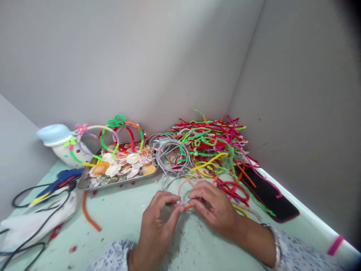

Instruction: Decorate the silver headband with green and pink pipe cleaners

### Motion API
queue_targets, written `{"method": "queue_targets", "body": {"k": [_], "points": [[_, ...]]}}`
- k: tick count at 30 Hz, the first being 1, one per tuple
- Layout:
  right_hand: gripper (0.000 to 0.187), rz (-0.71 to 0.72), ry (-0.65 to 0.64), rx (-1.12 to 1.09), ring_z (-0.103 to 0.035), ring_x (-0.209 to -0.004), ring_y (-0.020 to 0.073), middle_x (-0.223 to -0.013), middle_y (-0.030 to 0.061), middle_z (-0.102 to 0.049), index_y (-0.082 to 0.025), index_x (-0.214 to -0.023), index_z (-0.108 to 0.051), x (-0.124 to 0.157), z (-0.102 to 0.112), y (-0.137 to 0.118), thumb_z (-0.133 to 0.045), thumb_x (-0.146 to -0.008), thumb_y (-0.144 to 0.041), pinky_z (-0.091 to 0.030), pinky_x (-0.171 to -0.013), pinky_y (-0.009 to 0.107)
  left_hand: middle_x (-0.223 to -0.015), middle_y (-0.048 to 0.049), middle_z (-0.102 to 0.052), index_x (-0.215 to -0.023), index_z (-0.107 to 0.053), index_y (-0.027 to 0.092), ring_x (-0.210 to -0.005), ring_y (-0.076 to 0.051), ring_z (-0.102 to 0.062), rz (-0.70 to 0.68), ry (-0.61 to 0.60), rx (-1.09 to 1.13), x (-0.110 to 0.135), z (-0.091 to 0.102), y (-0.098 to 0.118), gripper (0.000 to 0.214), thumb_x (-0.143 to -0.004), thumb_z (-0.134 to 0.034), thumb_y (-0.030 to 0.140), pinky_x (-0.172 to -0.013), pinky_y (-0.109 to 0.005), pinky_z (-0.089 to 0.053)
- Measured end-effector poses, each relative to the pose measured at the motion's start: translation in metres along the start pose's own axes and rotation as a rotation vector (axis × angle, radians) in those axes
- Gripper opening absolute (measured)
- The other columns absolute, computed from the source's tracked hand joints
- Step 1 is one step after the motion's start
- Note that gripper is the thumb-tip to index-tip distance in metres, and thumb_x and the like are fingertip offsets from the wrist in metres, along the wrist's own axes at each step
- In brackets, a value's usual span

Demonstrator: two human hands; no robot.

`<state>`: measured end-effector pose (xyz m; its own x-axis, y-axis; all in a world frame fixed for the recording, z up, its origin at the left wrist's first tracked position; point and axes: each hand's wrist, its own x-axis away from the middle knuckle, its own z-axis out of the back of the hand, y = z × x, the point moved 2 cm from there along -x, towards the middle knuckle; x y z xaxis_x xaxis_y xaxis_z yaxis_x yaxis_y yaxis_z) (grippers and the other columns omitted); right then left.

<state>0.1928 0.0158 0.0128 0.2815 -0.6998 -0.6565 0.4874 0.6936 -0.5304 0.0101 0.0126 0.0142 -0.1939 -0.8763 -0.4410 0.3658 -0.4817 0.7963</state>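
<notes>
Near the front of the table, my left hand is closed in a pinch on a fuzzy pink pipe cleaner; a bit of green shows by its fingers. My right hand faces it with thumb and forefinger pinched on a thin grey wire, which meets the pink piece between the hands. How the two are joined is too small to make out. An orange piece shows just below the wire. Behind the fingers curves a pale pink strand, and a coil of grey wire lies beyond.
A metal tray of seashells bears several pipe-cleaner hoops. Tangled coloured pipe cleaners heap at the back right, partly over a black flat object. Leftward are a white container with blue lid, blue-handled pliers and black cables.
</notes>
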Motion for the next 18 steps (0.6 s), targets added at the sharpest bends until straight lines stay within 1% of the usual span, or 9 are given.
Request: {"method": "queue_targets", "body": {"k": [7,12,18], "points": [[0.009,-0.005,0.0,-0.007,-0.061,-0.082,0.0179,-0.085,0.0052,-0.063,-0.02,-0.094,-0.062,0.0003,0.0005,-0.0004,-0.057,-0.088,-0.016,-0.051,-0.072,0.031,-0.086,-0.0037,-0.064,-0.089,-0.069,0.02,-0.082,-0.017,-0.062,0.003,-0.028,0.007,-0.0001,-0.0006,-0.001,0.007,-0.084,-0.064,0.021,-0.073,-0.027,-0.05],[0.01,0.011,0.007,-0.007,-0.061,-0.085,0.0175,-0.088,0.005,-0.063,-0.021,-0.094,-0.062,-0.0004,0.0007,-0.0008,-0.057,-0.088,-0.016,-0.052,-0.075,0.031,-0.084,-0.0031,-0.063,-0.087,-0.069,0.021,-0.08,-0.016,-0.062,0.022,-0.046,0.006,-0.0006,-0.0011,-0.001,0.007,-0.085,-0.063,0.022,-0.072,-0.027,-0.049],[0.01,0.009,-0.008,-0.002,-0.061,-0.081,0.0166,-0.086,0.0048,-0.062,-0.019,-0.094,-0.062,0.001,-0.0001,-0.0007,-0.058,-0.087,-0.015,-0.051,-0.072,0.029,-0.082,-0.0035,-0.062,-0.084,-0.067,0.02,-0.081,-0.017,-0.06,0.06,-0.099,0.007,-0.0002,-0.0011,0.0014,0.009,-0.087,-0.059,0.025,-0.073,-0.029,-0.047]]}}
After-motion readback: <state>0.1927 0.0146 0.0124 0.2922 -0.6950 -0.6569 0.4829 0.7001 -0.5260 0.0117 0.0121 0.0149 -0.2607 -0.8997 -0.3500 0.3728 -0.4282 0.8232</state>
